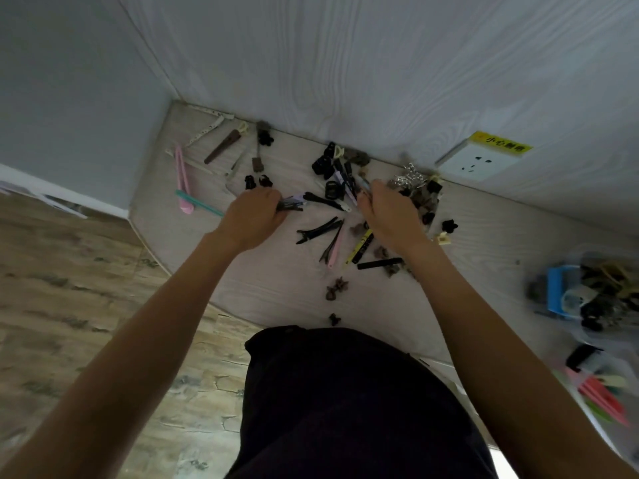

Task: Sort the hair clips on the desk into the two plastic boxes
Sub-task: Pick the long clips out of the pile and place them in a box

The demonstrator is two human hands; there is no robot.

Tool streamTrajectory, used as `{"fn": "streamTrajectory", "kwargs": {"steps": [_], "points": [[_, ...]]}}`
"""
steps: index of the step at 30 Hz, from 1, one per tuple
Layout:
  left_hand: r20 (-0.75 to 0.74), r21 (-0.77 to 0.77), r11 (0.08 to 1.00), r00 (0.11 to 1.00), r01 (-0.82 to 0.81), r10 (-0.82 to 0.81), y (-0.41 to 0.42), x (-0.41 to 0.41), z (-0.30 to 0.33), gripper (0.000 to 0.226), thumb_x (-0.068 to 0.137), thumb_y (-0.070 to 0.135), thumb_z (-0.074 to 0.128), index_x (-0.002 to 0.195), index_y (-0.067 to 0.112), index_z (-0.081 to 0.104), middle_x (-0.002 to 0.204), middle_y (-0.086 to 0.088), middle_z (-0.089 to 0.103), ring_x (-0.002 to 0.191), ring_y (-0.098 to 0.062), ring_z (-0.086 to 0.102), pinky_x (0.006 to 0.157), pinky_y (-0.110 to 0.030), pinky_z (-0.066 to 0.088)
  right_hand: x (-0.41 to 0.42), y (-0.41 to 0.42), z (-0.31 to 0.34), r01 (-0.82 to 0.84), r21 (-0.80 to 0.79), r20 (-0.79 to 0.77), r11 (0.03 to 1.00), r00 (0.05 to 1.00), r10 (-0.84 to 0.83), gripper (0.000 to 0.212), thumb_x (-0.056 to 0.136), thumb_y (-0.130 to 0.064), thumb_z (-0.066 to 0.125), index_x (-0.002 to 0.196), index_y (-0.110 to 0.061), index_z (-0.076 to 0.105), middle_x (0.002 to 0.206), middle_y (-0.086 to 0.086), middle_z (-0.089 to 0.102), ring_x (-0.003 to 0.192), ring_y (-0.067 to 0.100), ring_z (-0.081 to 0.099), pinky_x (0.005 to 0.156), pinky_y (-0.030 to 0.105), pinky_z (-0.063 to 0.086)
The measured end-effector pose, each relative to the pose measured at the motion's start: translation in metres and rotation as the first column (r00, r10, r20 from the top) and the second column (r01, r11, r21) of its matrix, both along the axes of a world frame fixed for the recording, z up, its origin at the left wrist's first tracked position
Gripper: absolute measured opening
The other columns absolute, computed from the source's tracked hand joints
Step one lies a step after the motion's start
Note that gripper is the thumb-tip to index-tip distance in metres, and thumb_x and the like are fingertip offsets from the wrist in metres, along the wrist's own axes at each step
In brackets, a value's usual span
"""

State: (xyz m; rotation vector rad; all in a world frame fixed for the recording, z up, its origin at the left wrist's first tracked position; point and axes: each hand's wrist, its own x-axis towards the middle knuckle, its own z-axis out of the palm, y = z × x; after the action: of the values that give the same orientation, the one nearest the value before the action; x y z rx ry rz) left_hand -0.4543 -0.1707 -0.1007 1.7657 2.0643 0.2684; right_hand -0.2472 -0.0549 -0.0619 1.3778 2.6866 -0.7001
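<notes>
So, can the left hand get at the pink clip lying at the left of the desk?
Probably yes. The pink clip lies in the open, left of the left hand, with nothing between them. But that hand already grips a bundle of clips.

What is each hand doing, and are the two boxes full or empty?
left hand: grips a bunch of long clips
right hand: fingers curled into the clip pile, hold unclear
upper plastic box: partly filled with small clips
lower plastic box: holds long coloured clips
</notes>
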Motion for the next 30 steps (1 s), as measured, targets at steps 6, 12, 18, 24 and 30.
{"fn": "streamTrajectory", "kwargs": {"steps": [6,12,18,24,30], "points": [[0.144,-0.095,0.974,0.965,-0.206,0.219,-0.023,0.022,0.006,0.025,0.098,0.024,0.039,0.102,-0.001,0.045,0.082,-0.023,0.06,0.07,-0.035,0.058,0.057,-0.033,0.032,0.001,-0.03,-0.013,-0.274,0.014,0.107,0.962,0.957,0.271,0.029,0.1,-0.027,0.033,0.114,-0.004,0.044,0.059,-0.001,0.041,0.045,0.02,0.034,0.044,0.029,0.021],[0.14,-0.162,0.959,0.956,-0.233,0.256,-0.005,0.051,0.006,0.041,0.086,0.044,0.057,0.108,0.009,0.052,0.101,-0.014,0.066,0.092,-0.032,0.061,0.07,-0.034,0.041,0.017,-0.042,-0.023,-0.42,0.002,0.188,0.908,0.892,0.412,0.032,0.096,-0.027,0.041,0.126,-0.019,0.047,0.085,0.013,0.063,0.062,0.025,0.052,0.05,0.03,0.035],[0.014,-0.19,0.981,0.999,-0.049,0.053,0.021,0.049,-0.001,0.058,0.077,0.056,0.062,0.124,0.021,0.055,0.11,-0.01,0.065,0.097,-0.029,0.062,0.076,-0.034,0.046,0.015,-0.037,-0.029,-0.401,-0.007,0.182,0.916,0.9,0.396,0.028,0.094,-0.031,0.047,0.12,-0.023,0.056,0.094,0.011,0.067,0.085,0.029,0.063,0.06,0.029,0.034],[0.031,-0.249,0.969,0.999,-0.005,0.013,0.024,0.043,-0.004,0.044,0.083,0.044,0.061,0.112,0.011,0.057,0.11,-0.015,0.064,0.098,-0.032,0.06,0.075,-0.035,0.045,0.015,-0.03,-0.027,-0.499,0.023,0.115,0.866,0.862,0.493,0.021,0.094,-0.023,0.05,0.107,-0.012,0.061,0.092,0.017,0.067,0.087,0.032,0.063,0.06,0.036,0.04],[0.167,-0.229,0.966,0.972,-0.123,0.163,0.017,0.031,-0.002,0.043,0.083,0.04,0.063,0.119,0.016,0.059,0.112,-0.015,0.065,0.101,-0.033,0.06,0.077,-0.033,0.045,0.013,-0.022,-0.017,-0.404,0.076,0.065,0.912,0.914,0.4,0.019,0.093,-0.026,0.052,0.102,-0.012,0.062,0.086,0.013,0.066,0.083,0.03,0.061,0.058,0.032,0.039]]}}
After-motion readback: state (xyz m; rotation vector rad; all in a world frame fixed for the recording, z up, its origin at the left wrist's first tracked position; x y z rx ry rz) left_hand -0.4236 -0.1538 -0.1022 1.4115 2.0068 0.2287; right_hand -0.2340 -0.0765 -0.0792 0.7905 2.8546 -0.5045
